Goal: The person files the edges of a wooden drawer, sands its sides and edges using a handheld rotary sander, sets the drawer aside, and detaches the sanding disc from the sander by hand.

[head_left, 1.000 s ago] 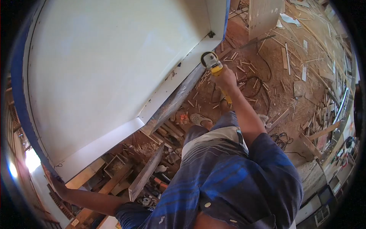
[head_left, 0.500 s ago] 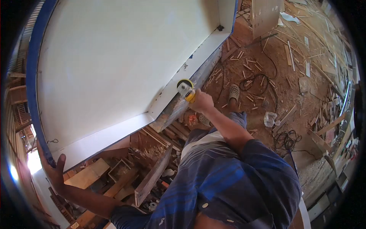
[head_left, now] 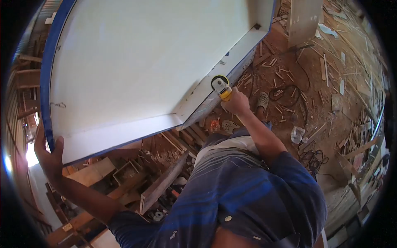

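Note:
My right hand (head_left: 237,102) is wrapped round the yellow body of an angle grinder (head_left: 224,91). The grinder's round disc (head_left: 219,82) is at the inner face of the low side wall (head_left: 202,91) of a large white tray-like panel (head_left: 136,62). Whether the disc touches the wall cannot be made out. At the panel's lower left corner, my left hand (head_left: 50,159) grips the blue-edged rim, thumb on the near side and fingers behind. Dark marks and chips dot the side wall near the grinder.
Wood offcuts (head_left: 281,74) and a dark cable (head_left: 285,89) litter the dirt floor at right, with a clear plastic container (head_left: 297,134) among them. Boards (head_left: 163,182) lean below the panel. A plywood sheet (head_left: 305,20) stands at the back. My clogs (head_left: 263,100) are close beside the panel.
The view has shifted, so the panel and grinder sit further right. The grinder has moved slightly along the side wall, away from the near corner. Both hands keep their holds.

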{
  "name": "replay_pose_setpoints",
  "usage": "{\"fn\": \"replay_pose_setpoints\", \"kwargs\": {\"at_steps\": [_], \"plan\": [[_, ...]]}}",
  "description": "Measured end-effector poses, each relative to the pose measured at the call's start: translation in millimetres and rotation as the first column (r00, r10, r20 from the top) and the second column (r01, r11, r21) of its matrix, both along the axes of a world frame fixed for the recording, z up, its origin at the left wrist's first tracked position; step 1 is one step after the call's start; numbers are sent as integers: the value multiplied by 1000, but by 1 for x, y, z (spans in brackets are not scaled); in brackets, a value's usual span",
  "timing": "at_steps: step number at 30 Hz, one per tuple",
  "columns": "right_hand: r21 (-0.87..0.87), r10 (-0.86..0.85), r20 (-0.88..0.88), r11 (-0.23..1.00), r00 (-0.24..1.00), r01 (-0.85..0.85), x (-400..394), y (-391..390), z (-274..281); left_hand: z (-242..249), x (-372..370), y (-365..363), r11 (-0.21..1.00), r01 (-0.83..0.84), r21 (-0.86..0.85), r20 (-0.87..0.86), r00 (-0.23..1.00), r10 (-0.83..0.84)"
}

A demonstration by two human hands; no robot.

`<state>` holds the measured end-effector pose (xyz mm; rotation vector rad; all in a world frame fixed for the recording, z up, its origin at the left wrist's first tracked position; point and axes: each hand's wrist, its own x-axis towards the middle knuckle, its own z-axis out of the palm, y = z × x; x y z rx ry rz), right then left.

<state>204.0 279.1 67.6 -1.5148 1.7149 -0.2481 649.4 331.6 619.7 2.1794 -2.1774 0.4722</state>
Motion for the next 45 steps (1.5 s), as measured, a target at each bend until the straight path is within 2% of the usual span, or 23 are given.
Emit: {"fn": "replay_pose_setpoints", "kwargs": {"at_steps": [1,9,13,16,20,23,26,29,33,38,43,45], "plan": [[-9,7,3,1000,1000,-7,1,2,-1,-1,-9,1,997,-79,21,-116,990,81],[63,112,-22,992,993,-110,30,22,8,-9,-6,12,998,-56,-14,-204,978,52],[146,228,19,962,973,-229,65,41,16,-13,-15,21,998,-37,-59,-138,990,29],[140,319,70,935,945,-326,91,60,11,-15,-11,25,996,-42,-80,-104,994,34],[101,394,51,912,918,-397,115,81,3,-17,-17,26,996,-62,-69,-132,990,52],[129,361,46,922,931,-364,105,76,19,-18,-13,32,993,-78,-85,-121,990,68],[184,217,3,959,976,-213,80,57,30,-18,-15,31,996,-67,-64,-149,987,57],[124,75,-60,990,995,-67,49,39,10,-17,-17,28,1000,-16,-24,-169,986,11],[58,45,-77,997,996,-40,29,19,16,-22,-26,21,997,49,-56,-142,988,-56],[105,133,-69,987,989,-125,58,30,27,-16,-28,25,996,-75,-44,-136,988,68],[225,273,-40,940,961,-257,108,53,36,-21,-31,24,998,-39,-55,-161,986,30],[211,316,-4,928,949,-308,123,62,36,-21,-33,26,998,-51,-35,-164,985,44]]}}
